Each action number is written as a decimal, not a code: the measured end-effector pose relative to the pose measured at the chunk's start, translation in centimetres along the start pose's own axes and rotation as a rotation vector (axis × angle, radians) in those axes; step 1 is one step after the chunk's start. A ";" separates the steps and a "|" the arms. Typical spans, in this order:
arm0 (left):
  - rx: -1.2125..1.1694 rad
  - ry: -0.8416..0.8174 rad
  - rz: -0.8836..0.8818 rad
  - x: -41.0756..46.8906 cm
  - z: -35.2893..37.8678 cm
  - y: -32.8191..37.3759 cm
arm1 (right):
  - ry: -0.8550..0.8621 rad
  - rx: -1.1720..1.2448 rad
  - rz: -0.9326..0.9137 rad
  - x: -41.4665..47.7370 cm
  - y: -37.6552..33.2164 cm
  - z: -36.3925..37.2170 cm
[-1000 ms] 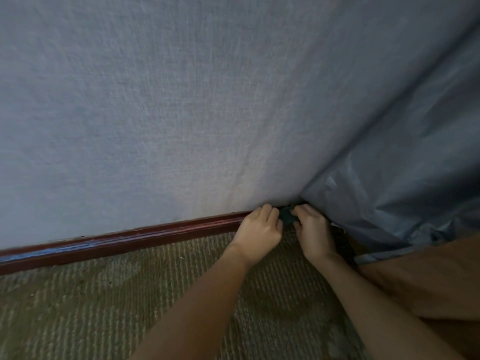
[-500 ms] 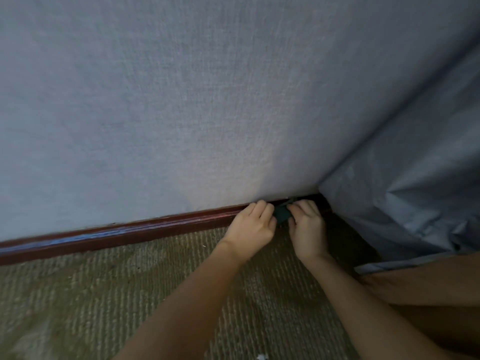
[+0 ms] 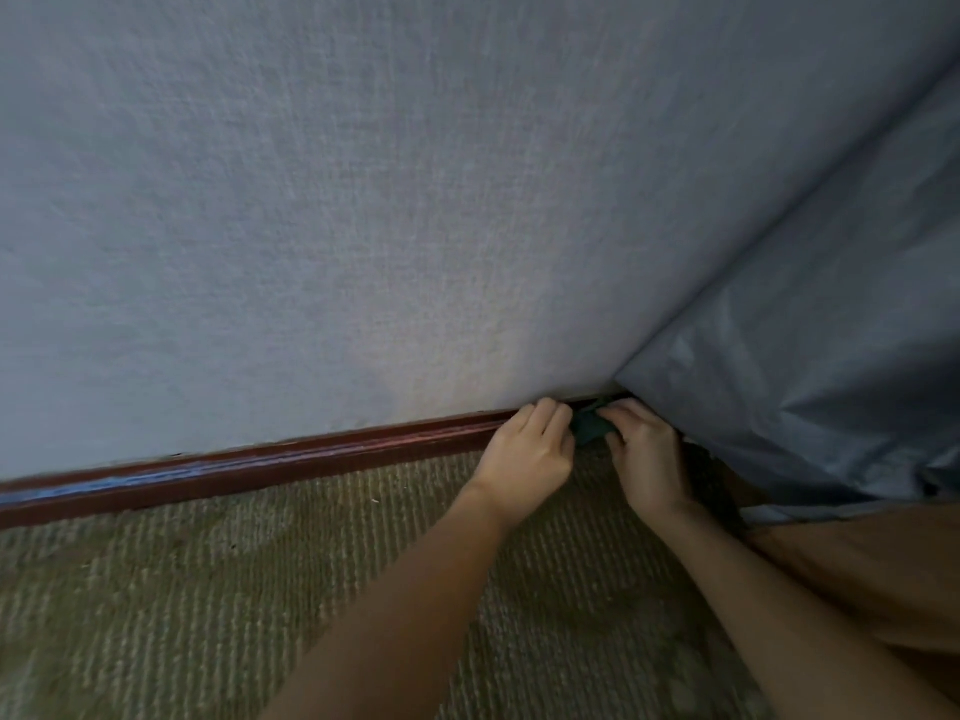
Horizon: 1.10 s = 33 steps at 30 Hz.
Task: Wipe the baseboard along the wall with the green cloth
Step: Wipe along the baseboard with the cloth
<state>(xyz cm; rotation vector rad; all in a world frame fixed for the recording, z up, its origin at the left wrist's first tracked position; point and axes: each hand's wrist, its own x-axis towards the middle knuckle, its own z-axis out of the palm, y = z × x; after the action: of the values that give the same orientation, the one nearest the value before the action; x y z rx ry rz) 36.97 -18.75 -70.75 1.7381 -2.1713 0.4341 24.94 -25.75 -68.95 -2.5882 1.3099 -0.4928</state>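
- The green cloth (image 3: 589, 427) sits right of centre in the frame, bunched into a small dark wad at the foot of the wall. Only a little of it shows, in the gap between the two hands.
- The cloth lies against the right end of the baseboard (image 3: 260, 467), just where the strip disappears behind grey fabric.
- The left hand (image 3: 527, 449) is just left of the cloth, back of the hand up. Its fingers are curled tight over the cloth's left edge, knuckles close to the baseboard.
- The right hand (image 3: 644, 457) is just right of the cloth. Its fingers are bent inward and pinch the cloth's right edge, with the fingertips tucked under.
- The two hands are close together but apart, with the cloth bridging them. Both bare forearms run down to the lower edge of the frame.
- The baseboard is a glossy reddish-brown strip slanting from the left edge of the frame up to the hands.
- The wall (image 3: 363, 200) above it is pale blue-grey with a woven texture and fills the upper frame.
- A ribbed olive carpet (image 3: 208, 589) covers the lower frame.
- A creased grey sheet (image 3: 831, 356) hangs down the right side, its lower corner just beside the right hand.
- A brown garment (image 3: 883, 579) lies at lower right, below the sheet and beside the right forearm.
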 end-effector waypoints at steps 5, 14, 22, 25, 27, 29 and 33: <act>-0.005 -0.033 -0.009 0.2 0.0 0.1 | 0.017 0.048 0.076 -0.1 0.1 0.2; 0.020 -0.061 -0.015 -1.6 -1.5 -1.5 | 0.034 0.022 0.006 -0.8 -2.2 0.9; 0.020 -0.059 -0.067 -1.9 -1.3 -1.0 | 0.031 0.063 0.026 -0.8 -2.6 1.2; 0.019 -0.056 -0.084 -1.6 -0.8 -0.8 | 0.009 0.070 0.067 -0.6 -1.8 1.0; 0.011 -0.046 -0.084 -1.0 -0.4 -0.3 | -0.002 0.059 0.088 -0.4 -1.0 0.7; 0.005 -0.032 -0.070 -0.2 0.0 0.1 | -0.016 0.035 0.100 -0.2 -0.2 0.3; -0.001 -0.016 -0.040 1.0 0.7 0.8 | -0.053 0.083 0.158 0.4 1.5 -0.3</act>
<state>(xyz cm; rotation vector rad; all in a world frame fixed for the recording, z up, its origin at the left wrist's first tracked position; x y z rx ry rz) 35.91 -19.78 -70.95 1.7872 -2.1430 0.4107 23.95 -26.97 -69.04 -2.3906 1.4301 -0.4383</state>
